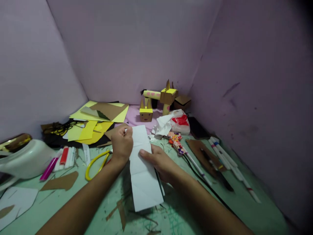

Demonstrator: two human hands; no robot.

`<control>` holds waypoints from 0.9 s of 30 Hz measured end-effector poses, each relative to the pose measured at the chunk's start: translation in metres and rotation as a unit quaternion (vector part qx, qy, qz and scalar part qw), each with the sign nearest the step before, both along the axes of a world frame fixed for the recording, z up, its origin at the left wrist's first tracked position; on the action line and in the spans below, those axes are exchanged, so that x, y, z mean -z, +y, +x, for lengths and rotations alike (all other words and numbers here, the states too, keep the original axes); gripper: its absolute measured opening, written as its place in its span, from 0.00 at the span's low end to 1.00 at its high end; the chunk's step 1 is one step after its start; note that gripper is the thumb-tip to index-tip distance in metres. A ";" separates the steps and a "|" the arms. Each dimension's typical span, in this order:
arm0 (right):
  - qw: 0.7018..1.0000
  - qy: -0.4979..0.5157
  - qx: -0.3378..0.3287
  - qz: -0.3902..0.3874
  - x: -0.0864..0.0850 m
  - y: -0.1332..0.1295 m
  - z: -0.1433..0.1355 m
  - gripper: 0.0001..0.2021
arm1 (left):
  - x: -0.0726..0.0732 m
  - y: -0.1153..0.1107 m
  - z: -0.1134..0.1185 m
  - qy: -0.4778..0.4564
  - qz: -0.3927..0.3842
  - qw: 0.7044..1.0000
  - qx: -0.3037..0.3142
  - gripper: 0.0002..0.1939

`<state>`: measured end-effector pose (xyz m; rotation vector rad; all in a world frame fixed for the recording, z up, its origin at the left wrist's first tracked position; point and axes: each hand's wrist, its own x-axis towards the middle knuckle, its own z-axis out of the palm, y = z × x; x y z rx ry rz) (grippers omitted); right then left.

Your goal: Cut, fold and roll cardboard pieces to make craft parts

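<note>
A long folded strip of white paper (pixel 144 182) with crosswise creases is held up over the table, tilted toward me. My right hand (pixel 162 161) grips its right side, thumb flat on the front and fingers behind. My left hand (pixel 121 143) is closed in a fist at the upper left edge of the paper, and its fingertips are hidden. A darker layer shows behind the paper's lower right edge. Beside my left wrist lie yellow-handled scissors (pixel 97 166), partly covered by the arm.
At the back stand a yellow-and-cardboard animal figure (pixel 168 94) and a small box head (pixel 146 115). Yellow and brown sheets (pixel 95 130) pile up at left, near markers (pixel 64 156) and a white pitcher (pixel 26 160). White-barrelled pens (pixel 227 156) and a cardboard piece (pixel 199 150) lie right.
</note>
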<state>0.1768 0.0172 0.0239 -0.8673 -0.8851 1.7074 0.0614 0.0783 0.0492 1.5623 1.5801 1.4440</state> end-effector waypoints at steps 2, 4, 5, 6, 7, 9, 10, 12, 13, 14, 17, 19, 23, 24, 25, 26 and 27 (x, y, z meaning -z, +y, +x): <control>1.000 0.001 0.002 -0.013 0.002 0.001 0.001 0.16 | 0.007 0.005 0.001 0.018 -0.014 1.000 -0.001 0.11; 1.000 -0.003 -0.002 -0.027 0.002 0.000 0.002 0.16 | 0.011 0.009 0.001 0.035 -0.032 0.999 -0.004 0.11; 0.999 -0.007 -0.008 -0.035 0.003 0.000 0.002 0.16 | 0.012 0.012 0.000 0.043 -0.043 0.998 -0.006 0.11; 0.999 -0.010 -0.014 -0.043 0.003 -0.001 0.002 0.15 | 0.013 0.015 -0.001 0.051 -0.055 0.997 -0.011 0.10; 0.998 -0.013 -0.021 -0.052 0.004 -0.002 0.002 0.16 | 0.014 0.018 -0.003 0.058 -0.066 0.996 -0.017 0.10; 0.997 -0.013 -0.037 -0.070 0.006 -0.003 0.001 0.16 | 0.015 0.024 -0.006 0.073 -0.084 0.993 -0.031 0.11; 0.996 -0.011 -0.044 -0.079 0.007 -0.003 0.000 0.17 | 0.016 0.027 -0.008 0.081 -0.090 0.992 -0.038 0.12; 0.994 -0.006 -0.057 -0.093 0.009 -0.004 -0.002 0.20 | 0.019 0.031 -0.011 0.094 -0.097 0.990 -0.049 0.13; 0.993 -0.004 -0.059 -0.097 0.010 -0.004 -0.003 0.21 | 0.021 0.033 -0.012 0.099 -0.098 0.989 -0.052 0.13; 0.993 -0.002 -0.059 -0.099 0.010 -0.004 -0.003 0.22 | 0.023 0.034 -0.012 0.102 -0.099 0.989 -0.052 0.13; 0.994 -0.003 -0.053 -0.099 0.011 -0.004 -0.004 0.24 | 0.027 0.036 -0.014 0.106 -0.097 0.988 -0.050 0.13; 0.994 -0.006 -0.050 -0.099 0.012 -0.005 -0.004 0.25 | 0.028 0.037 -0.014 0.106 -0.095 0.989 -0.048 0.13; 0.994 -0.014 -0.048 -0.101 0.013 -0.005 -0.005 0.24 | 0.029 0.036 -0.014 0.096 -0.094 0.990 -0.043 0.13; 0.994 -0.015 -0.047 -0.101 0.013 -0.005 -0.006 0.24 | 0.029 0.035 -0.014 0.092 -0.094 0.990 -0.041 0.13; 0.994 -0.016 -0.046 -0.100 0.014 -0.005 -0.006 0.24 | 0.029 0.035 -0.014 0.088 -0.093 0.991 -0.039 0.13; 0.994 -0.017 -0.045 -0.100 0.014 -0.005 -0.006 0.24 | 0.029 0.035 -0.013 0.084 -0.092 0.992 -0.037 0.13; 0.994 -0.018 -0.043 -0.099 0.014 -0.005 -0.006 0.24 | 0.029 0.035 -0.013 0.079 -0.091 0.992 -0.035 0.13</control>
